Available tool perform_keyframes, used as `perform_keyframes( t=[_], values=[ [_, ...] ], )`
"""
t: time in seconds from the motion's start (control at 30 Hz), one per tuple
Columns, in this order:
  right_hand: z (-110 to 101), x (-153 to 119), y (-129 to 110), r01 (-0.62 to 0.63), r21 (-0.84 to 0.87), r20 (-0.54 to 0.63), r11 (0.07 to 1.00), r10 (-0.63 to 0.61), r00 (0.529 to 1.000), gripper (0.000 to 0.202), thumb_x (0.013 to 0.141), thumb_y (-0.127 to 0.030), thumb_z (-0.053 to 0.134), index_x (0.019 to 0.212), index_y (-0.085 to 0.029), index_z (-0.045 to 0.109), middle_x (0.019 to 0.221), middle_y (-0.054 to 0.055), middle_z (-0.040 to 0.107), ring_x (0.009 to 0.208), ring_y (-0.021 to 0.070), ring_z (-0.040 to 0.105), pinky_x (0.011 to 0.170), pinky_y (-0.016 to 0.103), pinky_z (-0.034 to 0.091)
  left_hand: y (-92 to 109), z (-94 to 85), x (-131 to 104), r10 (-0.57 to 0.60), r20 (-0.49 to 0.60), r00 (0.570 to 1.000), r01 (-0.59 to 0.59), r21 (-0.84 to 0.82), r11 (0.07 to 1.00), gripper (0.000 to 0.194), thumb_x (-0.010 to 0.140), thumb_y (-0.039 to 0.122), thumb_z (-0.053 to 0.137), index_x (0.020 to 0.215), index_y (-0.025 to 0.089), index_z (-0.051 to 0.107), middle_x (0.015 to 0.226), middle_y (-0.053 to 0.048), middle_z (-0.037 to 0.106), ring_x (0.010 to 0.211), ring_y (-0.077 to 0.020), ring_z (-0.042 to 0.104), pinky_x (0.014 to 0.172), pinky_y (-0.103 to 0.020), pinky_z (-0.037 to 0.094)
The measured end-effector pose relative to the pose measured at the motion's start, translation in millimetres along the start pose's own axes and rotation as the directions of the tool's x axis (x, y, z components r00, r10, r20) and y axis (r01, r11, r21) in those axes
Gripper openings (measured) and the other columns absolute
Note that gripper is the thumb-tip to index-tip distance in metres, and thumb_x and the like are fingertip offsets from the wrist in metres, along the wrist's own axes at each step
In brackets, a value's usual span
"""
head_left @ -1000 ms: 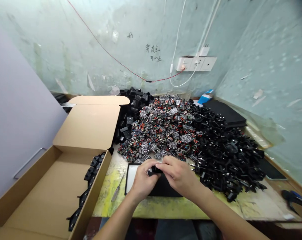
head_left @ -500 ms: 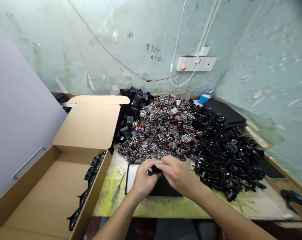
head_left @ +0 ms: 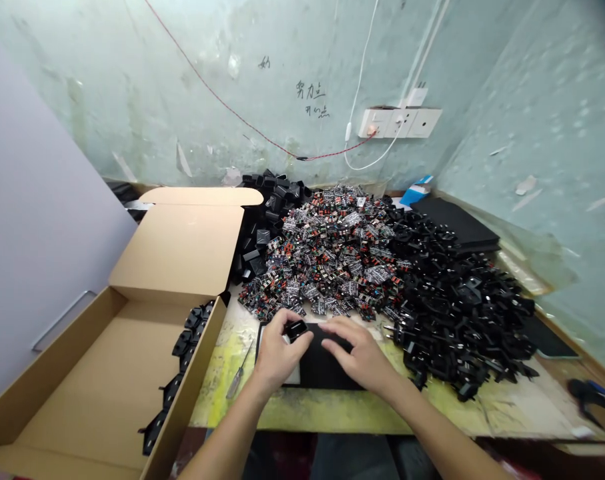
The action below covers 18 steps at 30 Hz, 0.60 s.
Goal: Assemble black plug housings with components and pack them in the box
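My left hand point(head_left: 281, 348) grips a small black plastic housing point(head_left: 297, 329) between thumb and fingers, its hollow side partly showing. To its right, my right hand point(head_left: 358, 348) is open, thumb and fingers apart, with nothing seen between them. Both hands are over a black mat point(head_left: 327, 370) that has a white sheet at its left side. Just behind them spreads a big heap of small circuit boards point(head_left: 339, 253). Black plug parts with metal pins point(head_left: 462, 307) are piled to the right, and black plastic cases point(head_left: 262, 237) lie behind on the left.
On the left stands an open cardboard box point(head_left: 82, 373) with a row of black plug parts point(head_left: 172, 387) along its right wall. A screwdriver point(head_left: 237, 380) lies between box and mat. Black sheets point(head_left: 457, 223) are stacked at the back right; a socket strip point(head_left: 401, 123) hangs on the wall.
My right hand has come away from the black housing and moved right, its fingers opening. My left hand has kept the housing and shifted slightly left. The view has tilted a little.
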State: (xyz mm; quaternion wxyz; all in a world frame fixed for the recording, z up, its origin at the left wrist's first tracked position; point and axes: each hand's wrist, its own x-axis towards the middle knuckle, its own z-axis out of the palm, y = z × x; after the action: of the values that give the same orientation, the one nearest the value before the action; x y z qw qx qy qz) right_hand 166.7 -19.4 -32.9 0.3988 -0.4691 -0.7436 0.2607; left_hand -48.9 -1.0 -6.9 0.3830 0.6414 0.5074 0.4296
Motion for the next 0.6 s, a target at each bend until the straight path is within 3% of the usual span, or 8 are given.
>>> perform_keyframes(
  t=[0.1,0.2,0.33,0.43,0.6],
  values=[
    [19,-16,11,-0.003,-0.023,0.066,1.0,0.004,0.998,0.048,0.092,-0.022,0.076,0.139,-0.027,0.067,0.135,0.011,0.069,0.126,0.0293,0.063,0.111,0.052,0.053,-8,-10.9,2,-0.005,0.013,1.0,0.002,0.2,0.98,0.023,0.082,0.012,0.062,0.102,0.023,0.063,0.092,0.0,0.069,0.087,-0.0197,0.066,0.082,-0.031,0.049],
    [31,-23,14,-0.018,-0.063,0.04,0.998,0.021,0.999,0.055,0.094,-0.023,0.074,0.147,-0.026,0.061,0.139,0.013,0.066,0.13,0.0305,0.06,0.113,0.056,0.051,-14,-9.1,-4,-0.039,0.102,0.994,-0.015,0.481,0.877,0.033,0.085,0.01,0.06,0.114,0.024,0.067,0.106,-0.008,0.072,0.099,-0.0261,0.068,0.087,-0.037,0.05],
    [36,-21,11,-0.034,-0.108,0.007,0.994,0.034,0.999,0.049,0.095,-0.023,0.071,0.144,-0.025,0.062,0.137,0.013,0.066,0.128,0.0308,0.06,0.112,0.056,0.051,-18,6.8,-14,-0.128,0.14,0.982,-0.008,0.704,0.71,0.006,0.087,0.019,0.069,0.091,0.021,0.072,0.094,-0.012,0.07,0.094,-0.0309,0.069,0.077,-0.036,0.048],
    [36,-17,9,-0.045,-0.133,-0.003,0.99,0.045,0.999,0.046,0.094,-0.021,0.071,0.139,-0.025,0.065,0.134,0.012,0.067,0.126,0.0307,0.061,0.109,0.054,0.052,-23,12.2,-11,-0.132,0.111,0.985,0.031,0.641,0.767,0.008,0.081,0.014,0.073,0.084,0.021,0.07,0.089,-0.008,0.071,0.087,-0.0267,0.068,0.074,-0.033,0.045],
    [37,-16,9,-0.049,-0.129,-0.014,0.99,0.048,0.999,0.045,0.091,-0.02,0.074,0.135,-0.026,0.068,0.132,0.01,0.068,0.124,0.0298,0.063,0.108,0.052,0.053,-32,13.7,-2,-0.137,0.052,0.989,0.109,0.36,0.927,0.012,0.074,0.011,0.075,0.08,0.022,0.073,0.083,-0.002,0.074,0.082,-0.0225,0.069,0.077,-0.032,0.047]
  ],
)
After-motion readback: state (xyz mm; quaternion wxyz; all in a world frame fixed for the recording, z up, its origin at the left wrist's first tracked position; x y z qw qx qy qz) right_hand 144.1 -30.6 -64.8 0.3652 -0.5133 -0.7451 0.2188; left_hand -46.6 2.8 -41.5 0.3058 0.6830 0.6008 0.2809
